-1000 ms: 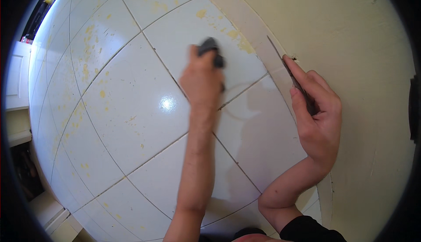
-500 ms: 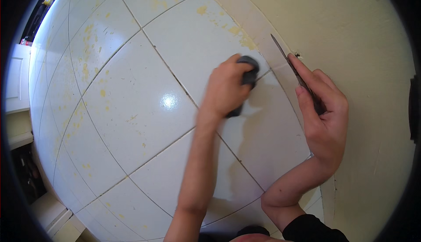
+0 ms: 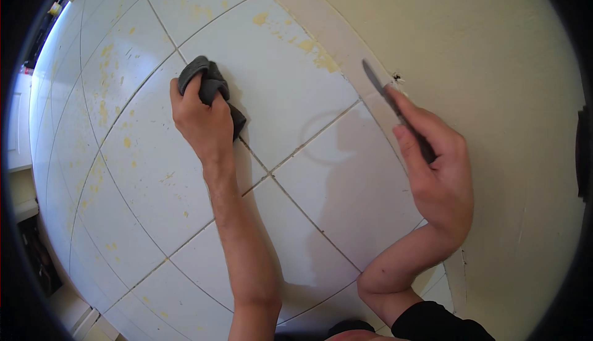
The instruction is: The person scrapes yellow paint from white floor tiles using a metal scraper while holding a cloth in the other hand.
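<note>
White floor tiles with dark grout lines lie beneath my hands. My left hand is closed round a crumpled dark grey cloth, which rests on a tile near a grout line. Over by the wall my right hand grips a knife by its dark handle, index finger stretched along it. The narrow blade points away from me and stays clear of the tiles, as far as I can see. Yellow spots of dried residue mark the tile at the wall's foot.
A cream wall with a pale skirting runs along the right. More yellow specks dot the tiles on the left. White cabinet-like fronts and a dark opening stand at the far left.
My left hand has moved left with the cloth, away from the wall to the middle tiles. The knife in my right hand has shifted slightly left and its blade shows broader.
</note>
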### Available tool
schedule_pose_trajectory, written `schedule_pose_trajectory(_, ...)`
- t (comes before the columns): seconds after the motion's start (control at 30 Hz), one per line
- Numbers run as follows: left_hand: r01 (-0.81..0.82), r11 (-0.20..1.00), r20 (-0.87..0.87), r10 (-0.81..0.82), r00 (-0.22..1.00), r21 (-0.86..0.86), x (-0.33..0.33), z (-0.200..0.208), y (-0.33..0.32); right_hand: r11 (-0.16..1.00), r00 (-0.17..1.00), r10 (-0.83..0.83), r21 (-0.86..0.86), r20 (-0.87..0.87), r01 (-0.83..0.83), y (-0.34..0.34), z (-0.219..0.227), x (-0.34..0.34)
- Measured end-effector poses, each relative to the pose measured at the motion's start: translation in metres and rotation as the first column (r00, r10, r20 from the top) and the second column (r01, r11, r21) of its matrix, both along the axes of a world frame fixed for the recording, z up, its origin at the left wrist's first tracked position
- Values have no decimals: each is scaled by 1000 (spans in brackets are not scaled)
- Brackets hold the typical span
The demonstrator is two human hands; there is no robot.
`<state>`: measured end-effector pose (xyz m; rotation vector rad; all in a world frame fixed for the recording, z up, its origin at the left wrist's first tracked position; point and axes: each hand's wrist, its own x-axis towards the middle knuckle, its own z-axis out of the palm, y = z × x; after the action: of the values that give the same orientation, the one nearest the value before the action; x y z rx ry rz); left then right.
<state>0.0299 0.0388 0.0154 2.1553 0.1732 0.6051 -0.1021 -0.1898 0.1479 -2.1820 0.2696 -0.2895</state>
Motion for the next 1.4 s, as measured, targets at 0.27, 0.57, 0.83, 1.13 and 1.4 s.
schedule_pose_trajectory(0.27,756,639,-249,-716,652,144,-28,7,-78,930,911,160,-252,-379,-268,-8,-4,-11)
schedule_pose_trajectory(0.57,254,946,-114,-235,965,203,-16,5,-66,903,863,233,-229,-448,-363,-7,5,-15)
schedule_pose_trajectory(0.83,709,683,-268,-660,702,175,-24,8,-80,885,822,268,-209,-502,-416,-6,19,-18)
schedule_pose_trajectory(1.13,737,616,-397,-625,672,278,-39,11,-118,897,836,251,-207,-488,-390,-13,21,-27)
schedule_pose_trajectory(1.4,960,240,-276,-942,193,-148,-31,6,-84,862,824,384,-158,-417,-482,-14,40,-46)
